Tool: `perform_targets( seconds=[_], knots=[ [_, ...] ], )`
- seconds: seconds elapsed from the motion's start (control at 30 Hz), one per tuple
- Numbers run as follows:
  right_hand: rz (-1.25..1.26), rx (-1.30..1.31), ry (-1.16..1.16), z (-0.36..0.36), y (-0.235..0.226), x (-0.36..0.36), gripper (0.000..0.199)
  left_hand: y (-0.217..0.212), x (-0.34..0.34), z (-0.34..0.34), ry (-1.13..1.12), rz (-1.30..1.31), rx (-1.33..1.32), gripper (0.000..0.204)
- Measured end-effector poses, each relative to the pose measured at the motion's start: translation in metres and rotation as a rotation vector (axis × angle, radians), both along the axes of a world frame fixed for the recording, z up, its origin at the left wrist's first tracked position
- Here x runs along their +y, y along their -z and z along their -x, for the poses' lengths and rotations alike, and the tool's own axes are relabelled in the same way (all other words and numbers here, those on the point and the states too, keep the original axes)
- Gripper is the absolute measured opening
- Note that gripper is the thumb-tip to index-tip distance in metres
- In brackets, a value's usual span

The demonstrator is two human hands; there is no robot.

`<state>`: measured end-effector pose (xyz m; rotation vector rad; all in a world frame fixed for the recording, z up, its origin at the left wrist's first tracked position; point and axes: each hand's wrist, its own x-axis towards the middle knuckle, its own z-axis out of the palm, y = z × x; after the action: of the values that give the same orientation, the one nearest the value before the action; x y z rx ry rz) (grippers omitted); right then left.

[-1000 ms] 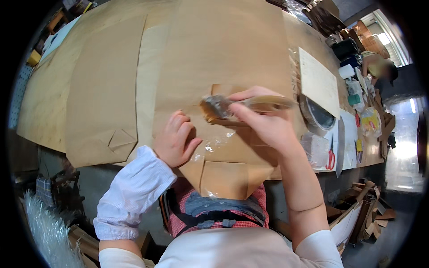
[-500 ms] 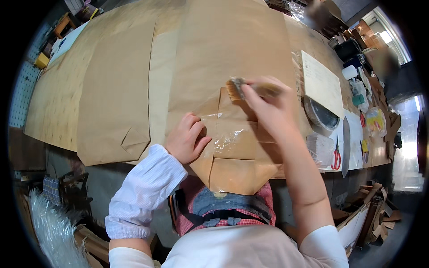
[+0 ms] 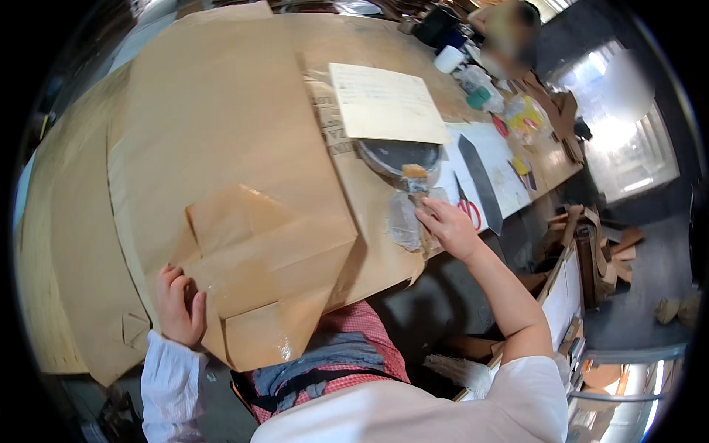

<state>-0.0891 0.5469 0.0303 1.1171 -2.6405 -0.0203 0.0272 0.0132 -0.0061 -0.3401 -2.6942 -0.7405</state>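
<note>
A big sheet of brown paper (image 3: 221,125) covers the table, and its near end is folded into a pointed flap (image 3: 258,288) with a shiny wet patch. My left hand (image 3: 179,306) lies on the flap's left edge, fingers loosely curled, holding nothing. My right hand (image 3: 452,230) reaches out to the right and grips the handle of a flat brush (image 3: 417,193). The brush head lies at the near rim of a dark round dish (image 3: 384,156). A piece of clear plastic film (image 3: 402,220) sits under the brush, beside my fingers.
A cream sheet (image 3: 384,103) lies beyond the dish. Red-handled scissors (image 3: 470,212) and a dark grey strip (image 3: 480,184) lie on white paper to the right. Bottles (image 3: 450,59) and another person (image 3: 509,33) are at the far end. Cardboard scraps (image 3: 591,244) lie on the floor.
My right hand has carried the brush off the folded flap and over to the dish on the right. My left hand has slid down to the flap's left edge.
</note>
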Motion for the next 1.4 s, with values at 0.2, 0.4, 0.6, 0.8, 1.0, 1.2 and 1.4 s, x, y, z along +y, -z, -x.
perform_targets(
  seconds=[0.2,0.4,0.6,0.8,1.0,1.2,1.4],
  knots=[
    [0.527,-0.268,-0.103,-0.009,-0.040,-0.155,0.027,-0.029,-0.015,0.009,-0.003,-0.078,-0.177,0.032],
    [0.366,-1.180,0.152,0.058,-0.030,-0.223,0.027,-0.052,-0.053,0.062,-0.121,-0.302,-0.581,0.033],
    [0.505,-1.133,0.075,0.066,-0.011,-0.208,0.013,-0.060,-0.046,0.084,0.119,-0.098,-0.704,0.012],
    [0.280,-0.236,-0.353,0.018,-0.006,-0.226,0.014,-0.044,-0.029,0.040,0.191,0.206,-0.046,0.013],
    [0.016,-0.261,-0.336,-0.013,-0.023,-0.210,0.038,-0.047,-0.008,-0.001,0.033,0.472,-0.083,0.046],
    [0.101,-0.461,-0.334,-0.042,-0.022,-0.211,0.057,-0.060,0.015,-0.025,0.236,0.476,-0.225,0.046],
    [0.371,-0.516,-0.188,-0.062,-0.012,-0.175,0.042,-0.061,-0.015,-0.019,0.354,-0.395,-0.645,0.037]
  ],
)
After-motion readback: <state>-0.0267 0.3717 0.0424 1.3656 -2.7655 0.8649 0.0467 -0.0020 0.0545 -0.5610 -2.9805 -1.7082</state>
